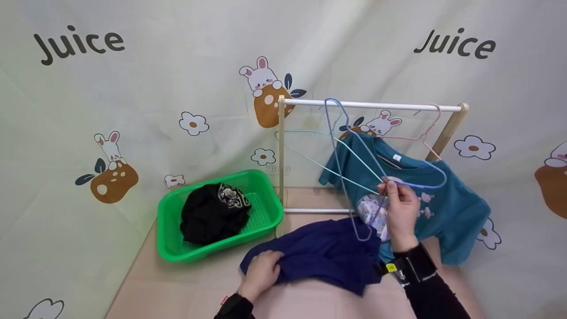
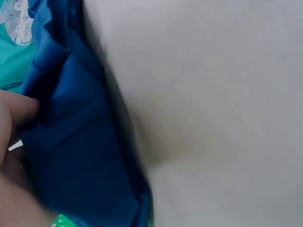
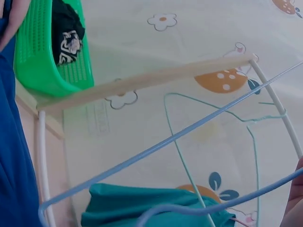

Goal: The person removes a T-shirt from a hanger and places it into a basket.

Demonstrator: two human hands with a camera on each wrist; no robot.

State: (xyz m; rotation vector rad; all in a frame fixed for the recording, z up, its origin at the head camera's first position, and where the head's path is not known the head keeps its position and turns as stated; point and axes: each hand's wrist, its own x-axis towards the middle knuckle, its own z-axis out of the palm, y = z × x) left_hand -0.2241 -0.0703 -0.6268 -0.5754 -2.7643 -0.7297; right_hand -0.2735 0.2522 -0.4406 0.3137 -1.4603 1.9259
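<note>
My right hand (image 1: 402,210) pinches a blue-purple wire hanger (image 1: 333,146) and holds it up in front of the rack. Close up in the right wrist view, the hanger (image 3: 156,147) crosses most of the picture. Below it, a navy blue garment (image 1: 319,250) lies loosely folded on the table. My left hand (image 1: 262,271) grips the left end of this garment, thumb and fingers at the cloth's edge. In the left wrist view, fingers (image 2: 21,108) show against the blue cloth (image 2: 80,127); part of that hand is out of the picture.
Behind stands a small rack with a white rail (image 1: 376,105). A teal T-shirt (image 1: 460,199) hangs there on a pink hanger (image 1: 436,119), beside a mint-green hanger (image 1: 305,131). At left, a green basket (image 1: 166,239) holds a black garment (image 1: 206,217). A printed curtain (image 1: 177,66) surrounds the table.
</note>
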